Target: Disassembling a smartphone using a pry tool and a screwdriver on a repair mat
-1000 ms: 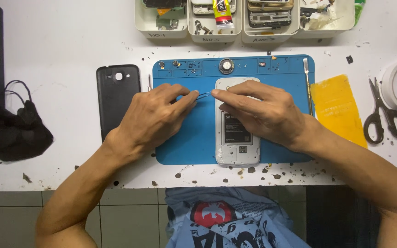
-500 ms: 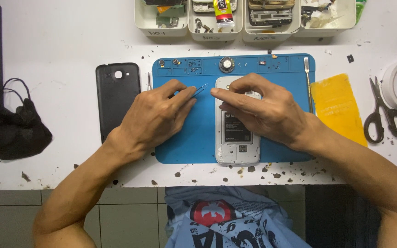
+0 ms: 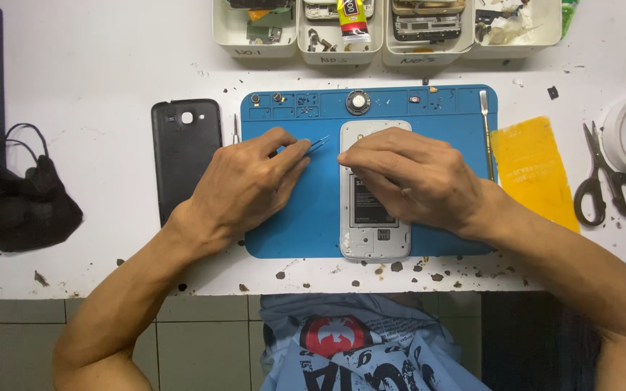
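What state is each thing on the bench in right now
phone: face down on the mat, back cover off
back cover: lying loose, left of the mat
tweezers: pinched in left hand
right hand: resting on phone
scissors: closed

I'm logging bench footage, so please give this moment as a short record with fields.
surface: blue mat on a white table
left hand: holds tweezers, tips toward the phone
right hand: rests on the open phone
left of mat: black back cover
right of mat: yellow sheet, scissors
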